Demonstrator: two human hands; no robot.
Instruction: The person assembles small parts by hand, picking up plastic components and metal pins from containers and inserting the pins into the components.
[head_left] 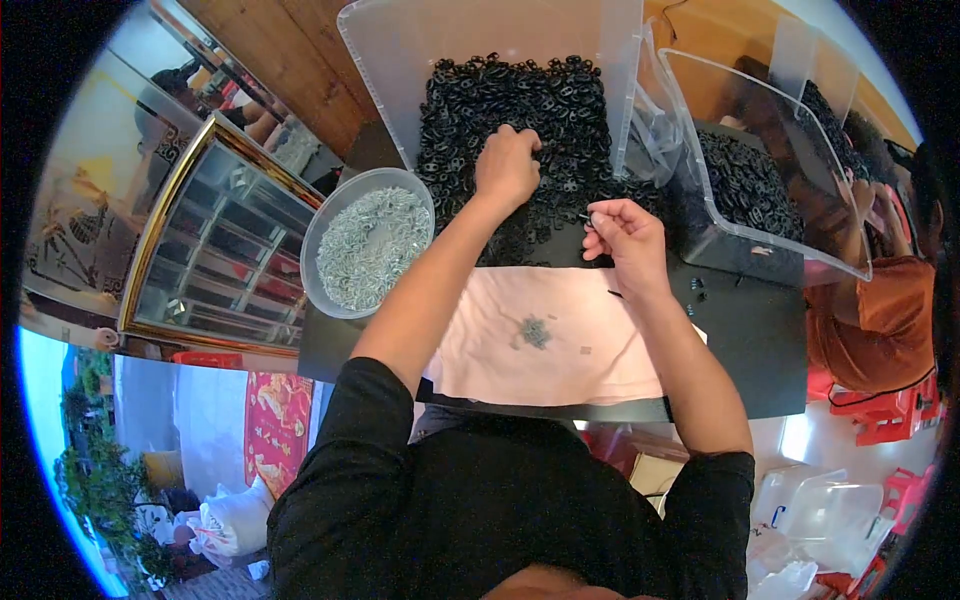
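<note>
My left hand (508, 165) is over the heap of small black plastic pieces with holes (565, 110), its fingers curled down among them; what they grip, if anything, is hidden. My right hand (628, 245) is raised at the near right edge of the heap. Its thumb and fingers pinch a small thin piece (582, 215), too small to name. Below the hands a pale pink cloth (490, 350) lies on the dark table (775, 365). A little pile of small metal pieces (535, 333) rests at its middle.
At left stands a round clear tub (308, 250) full of shiny metal pieces. The heap spills from a tipped translucent bin (500, 30). Another clear bin (700, 235) of black pieces stands at right, near a person in a brown top (880, 330). A few loose pieces (697, 290) lie beside the cloth.
</note>
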